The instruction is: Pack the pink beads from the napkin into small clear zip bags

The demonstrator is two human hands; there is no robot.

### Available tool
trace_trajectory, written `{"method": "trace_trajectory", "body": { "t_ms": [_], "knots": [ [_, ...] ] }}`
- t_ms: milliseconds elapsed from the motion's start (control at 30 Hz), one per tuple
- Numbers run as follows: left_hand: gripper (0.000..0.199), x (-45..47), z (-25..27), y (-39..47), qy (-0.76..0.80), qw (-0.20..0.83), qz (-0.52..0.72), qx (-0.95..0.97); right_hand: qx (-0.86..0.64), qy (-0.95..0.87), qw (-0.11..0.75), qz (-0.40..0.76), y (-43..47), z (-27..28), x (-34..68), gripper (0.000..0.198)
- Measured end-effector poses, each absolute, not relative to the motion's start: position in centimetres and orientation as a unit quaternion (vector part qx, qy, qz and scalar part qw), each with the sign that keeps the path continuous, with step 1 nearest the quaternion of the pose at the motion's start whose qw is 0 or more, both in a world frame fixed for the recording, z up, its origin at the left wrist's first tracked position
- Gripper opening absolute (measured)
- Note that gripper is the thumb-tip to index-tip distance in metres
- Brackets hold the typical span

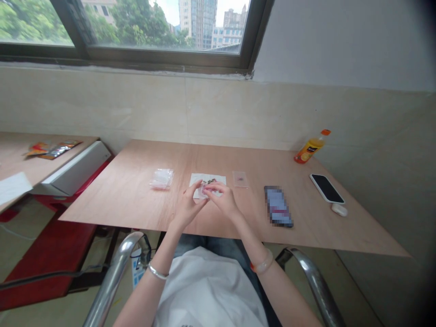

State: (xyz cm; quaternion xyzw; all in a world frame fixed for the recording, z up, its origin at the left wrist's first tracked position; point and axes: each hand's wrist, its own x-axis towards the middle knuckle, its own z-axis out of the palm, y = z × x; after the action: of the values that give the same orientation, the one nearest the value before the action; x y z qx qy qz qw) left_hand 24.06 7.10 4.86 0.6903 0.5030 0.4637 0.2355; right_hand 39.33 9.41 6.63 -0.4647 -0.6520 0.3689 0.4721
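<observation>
Over a white paper sheet, my left hand pinches the side of a small clear pinkish plastic bag. The fingers of my right hand are closed together at the same bag, partly covering it. Whether they also hold a small piece is too small to tell. Several tiny dark and reddish pieces lie on the paper just beyond my fingers. To the left is a pile of clear plastic bags. Right of the paper lies a flat clear bag with a tiny dark item in it.
A phone with a blurred screen lies to the right. Farther right are a white-edged phone, a small white case and an orange drink bottle. Metal chair arms flank me. Another table with wrappers stands left.
</observation>
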Motion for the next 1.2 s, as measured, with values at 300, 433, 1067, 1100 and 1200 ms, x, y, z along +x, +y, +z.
{"method": "trace_trajectory", "body": {
  "t_ms": [300,433,1067,1100,1200],
  "knots": [
    [0.05,24.0,4.9,6.9,0.51,0.189,0.445,0.711,-0.493,-0.646,0.419,0.405,9.4,7.1,39.6,0.021],
    [0.054,24.3,5.3,6.8,0.518,0.15,0.445,0.715,-0.502,-0.664,0.401,0.382,8.8,8.2,39.2,0.025],
    [0.048,23.0,4.9,6.2,0.534,0.189,0.503,0.653,-0.679,-0.66,0.29,0.137,13.2,-1.4,42.8,0.031],
    [0.049,23.0,4.9,6.2,0.533,0.191,0.503,0.653,-0.675,-0.666,0.291,0.126,13.2,-1.8,42.7,0.03],
    [0.049,22.9,4.7,6.2,0.533,0.192,0.506,0.651,-0.658,-0.682,0.302,0.103,13.3,-2.6,42.7,0.026]
  ]
}}
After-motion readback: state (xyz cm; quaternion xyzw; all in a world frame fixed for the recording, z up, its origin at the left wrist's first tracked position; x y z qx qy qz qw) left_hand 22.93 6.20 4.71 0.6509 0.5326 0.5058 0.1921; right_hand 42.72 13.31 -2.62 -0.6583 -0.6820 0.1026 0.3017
